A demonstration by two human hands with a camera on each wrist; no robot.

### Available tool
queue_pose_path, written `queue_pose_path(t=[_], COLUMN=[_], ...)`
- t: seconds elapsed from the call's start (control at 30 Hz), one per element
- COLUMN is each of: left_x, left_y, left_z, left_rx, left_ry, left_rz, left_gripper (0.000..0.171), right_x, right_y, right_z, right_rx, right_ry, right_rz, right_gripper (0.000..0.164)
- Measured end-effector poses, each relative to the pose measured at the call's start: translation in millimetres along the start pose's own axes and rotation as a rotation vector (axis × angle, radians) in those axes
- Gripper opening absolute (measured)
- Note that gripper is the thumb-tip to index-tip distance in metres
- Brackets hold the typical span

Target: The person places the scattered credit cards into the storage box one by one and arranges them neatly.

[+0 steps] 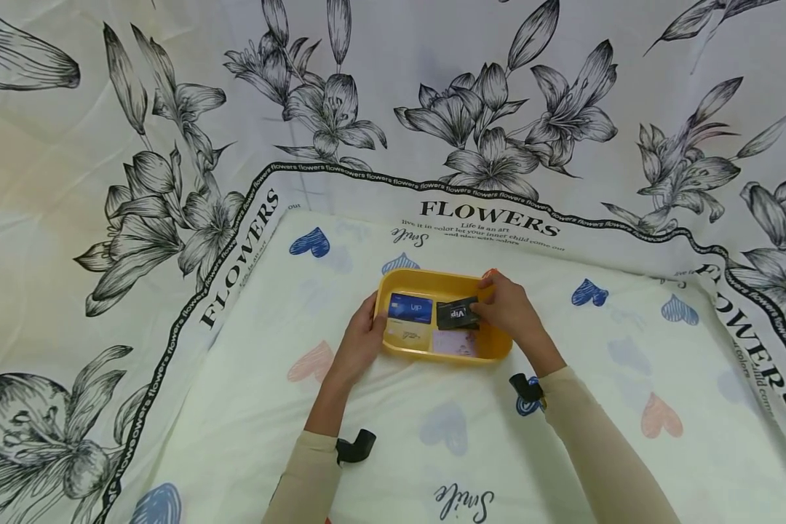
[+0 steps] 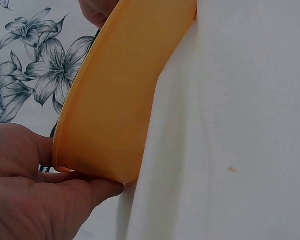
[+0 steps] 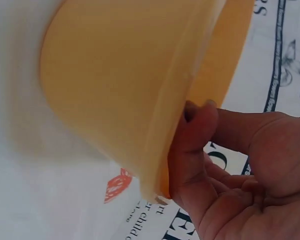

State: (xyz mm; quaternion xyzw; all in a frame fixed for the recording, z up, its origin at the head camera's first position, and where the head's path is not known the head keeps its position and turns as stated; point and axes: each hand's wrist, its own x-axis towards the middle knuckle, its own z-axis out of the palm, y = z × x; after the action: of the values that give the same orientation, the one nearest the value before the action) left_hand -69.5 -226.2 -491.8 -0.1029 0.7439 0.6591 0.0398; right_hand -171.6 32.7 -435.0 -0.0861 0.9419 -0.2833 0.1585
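Observation:
A yellow plastic tray [image 1: 494,348] lies on the heart-print cloth. Inside it are a blue VIP card [image 1: 410,308], a gold card [image 1: 408,335], a pale pink card [image 1: 454,342] and a black VIP card [image 1: 454,314]. My left hand [image 1: 362,342] grips the tray's left end, thumb at the rim and fingers against the outer wall [image 2: 107,105]. At the right end my right hand [image 1: 516,313] reaches over the rim and pinches the black card's right edge, the card lying slightly askew. That card is hidden behind the wall in the right wrist view.
White cloth [image 1: 445,451] with blue and pink hearts covers the surface around the tray. Behind it hangs a fabric backdrop [image 1: 380,65] with black lily drawings and a dark lettered border. Black wrist cameras [image 1: 356,446] sit on both sleeves.

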Motion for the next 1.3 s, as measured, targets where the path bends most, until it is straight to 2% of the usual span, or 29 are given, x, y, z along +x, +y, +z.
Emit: queue_pose_path(t=[0.23, 0.47, 0.6, 0.77, 0.9, 1.07, 1.2, 1.3], left_x=[0.3, 0.4, -0.4, -0.3, 0.1, 0.9, 0.3, 0.0], left_y=[-1.7, -4.3, -3.4, -3.8, -4.2, -3.7, -2.9, -3.4], left_z=[0.9, 1.6, 2.7, 4.0, 4.4, 3.1, 1.7, -0.2], left_rx=[-0.016, -0.022, -0.011, -0.004, -0.009, -0.016, -0.007, -0.001], left_ry=[-0.01, -0.02, -0.017, -0.015, -0.018, -0.015, -0.012, -0.01], left_rz=[0.006, 0.027, 0.01, 0.003, 0.008, 0.028, 0.018, 0.008], left_gripper=[0.054, 0.054, 0.054, 0.054, 0.054, 0.053, 0.053, 0.054], right_x=[5, 9, 9, 4, -7, -28, -46, -62], right_y=[-11, -13, -11, -10, -19, -29, -20, -9], right_z=[5, 11, 13, 15, 7, -17, -32, -38], right_rx=[-0.13, -0.264, -0.294, -0.324, -0.305, -0.221, -0.107, -0.033], right_ry=[-0.066, -0.112, -0.112, -0.066, -0.032, -0.024, -0.032, -0.014], right_rz=[0.071, 0.08, 0.091, 0.091, 0.087, 0.038, -0.012, -0.003], right_gripper=[0.04, 0.029, 0.035, 0.034, 0.034, 0.037, 0.036, 0.037])
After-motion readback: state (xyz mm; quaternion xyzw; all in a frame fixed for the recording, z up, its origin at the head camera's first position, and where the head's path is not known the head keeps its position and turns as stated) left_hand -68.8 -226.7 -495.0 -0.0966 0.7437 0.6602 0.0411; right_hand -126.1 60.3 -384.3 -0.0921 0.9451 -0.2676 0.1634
